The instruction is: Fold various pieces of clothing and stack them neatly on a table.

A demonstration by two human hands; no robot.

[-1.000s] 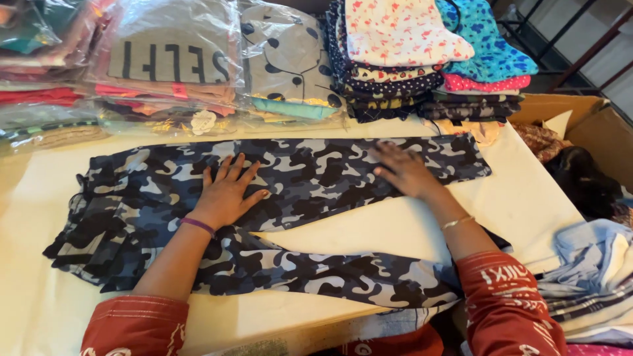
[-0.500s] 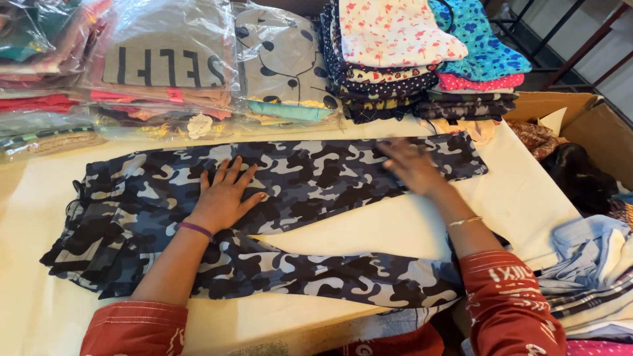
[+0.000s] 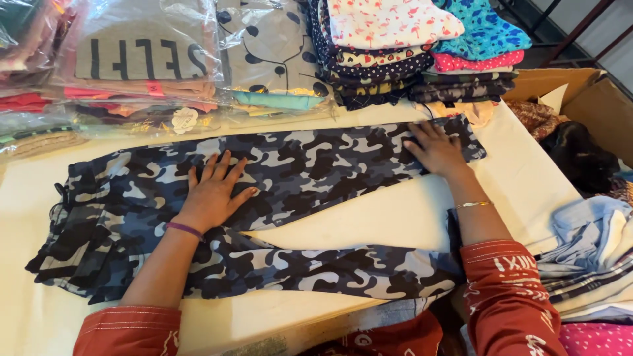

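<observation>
Smoothing camouflage trousers; left hand pressed flat, open, mid-leg; right hand flat, open, at hem; folding judged next.

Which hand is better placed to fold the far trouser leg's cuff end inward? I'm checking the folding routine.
Probably the right hand: it lies flat at the cuff end of the camouflage trousers. The left hand presses mid-leg, nearer the waist, suited to anchoring the cloth.

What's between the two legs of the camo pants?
Only bare cream table, a wedge between the upper leg and lower leg of the camo pants, in the head view. Neither hand is in it.
</observation>
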